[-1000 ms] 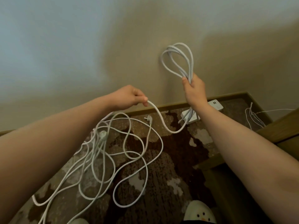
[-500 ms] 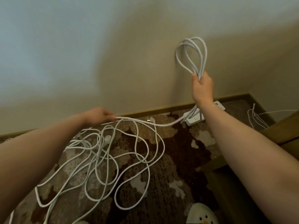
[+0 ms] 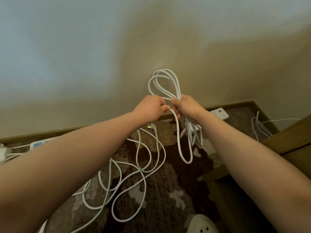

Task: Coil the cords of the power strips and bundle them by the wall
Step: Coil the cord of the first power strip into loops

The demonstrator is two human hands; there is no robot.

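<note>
My right hand (image 3: 186, 107) grips a bunch of white cord loops (image 3: 164, 83) that stand up above its fist in front of the wall. My left hand (image 3: 152, 106) is right beside it and pinches the same white cord, which hangs in a new loop (image 3: 184, 148) between the two hands. The slack cord (image 3: 134, 174) lies tangled on the patterned carpet below, with its plug (image 3: 152, 127) near the baseboard. A white power strip (image 3: 219, 113) lies on the floor against the wall, partly hidden behind my right wrist.
Another power strip (image 3: 40, 144) and plugs (image 3: 3, 153) lie at the left by the baseboard. Thin white wires (image 3: 260, 126) lie at the right near wooden furniture (image 3: 289, 137). A white slipper (image 3: 202, 224) shows at the bottom.
My left hand has risen from low on the left and met my right hand, bringing a new length of cord as a hanging loop. My right hand came down a little.
</note>
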